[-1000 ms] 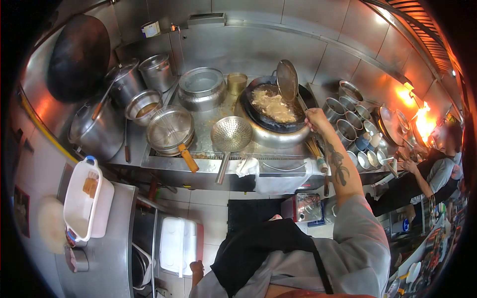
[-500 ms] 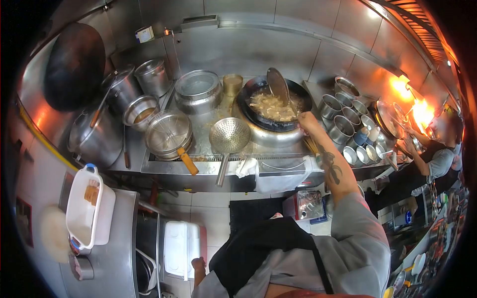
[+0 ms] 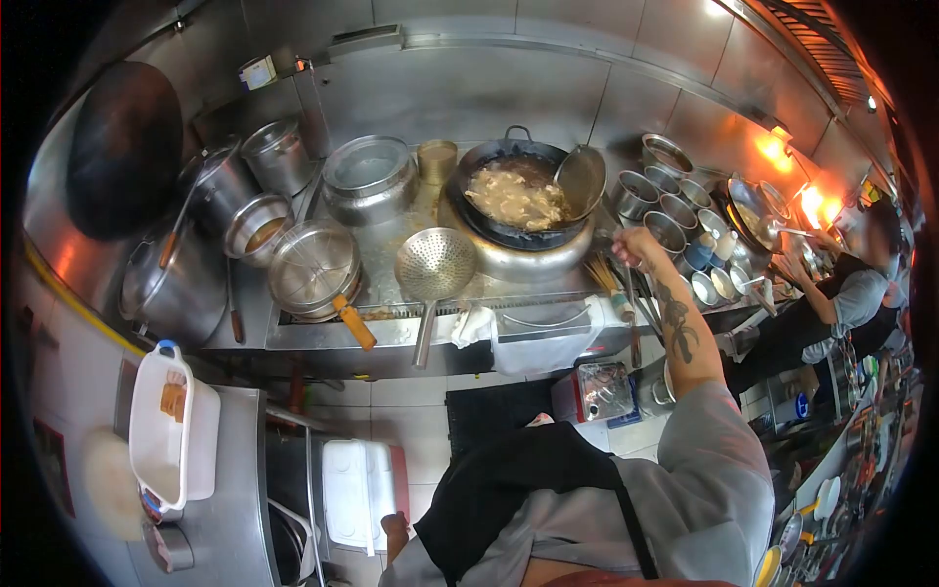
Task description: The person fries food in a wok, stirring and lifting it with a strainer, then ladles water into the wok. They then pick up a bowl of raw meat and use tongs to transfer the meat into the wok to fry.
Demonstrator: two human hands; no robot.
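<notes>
My right hand (image 3: 638, 248) is closed round the handle of a skimmer with a dark, round, shallow bowl (image 3: 581, 182). The bowl rests at or just over the right rim of a black wok (image 3: 476, 217). Pale, battered-looking pieces of food (image 3: 514, 199) lie in bubbling liquid inside the wok, left of the skimmer. My left hand (image 3: 395, 529) hangs low beside the black apron (image 3: 504, 494), near a white lidded box (image 3: 356, 492). It is small in view and its fingers are mostly hidden.
A perforated ladle (image 3: 436, 264) and a wire strainer (image 3: 315, 269) rest on the stove left of the wok. Metal pots (image 3: 370, 176) stand behind them. Several metal containers (image 3: 675, 208) are to the right, where a co-worker (image 3: 841, 308) stands near an open flame (image 3: 820, 207).
The skimmer has moved from upright in the middle of the wok to its right rim. My right hand has shifted right and slightly down. The view has turned a little.
</notes>
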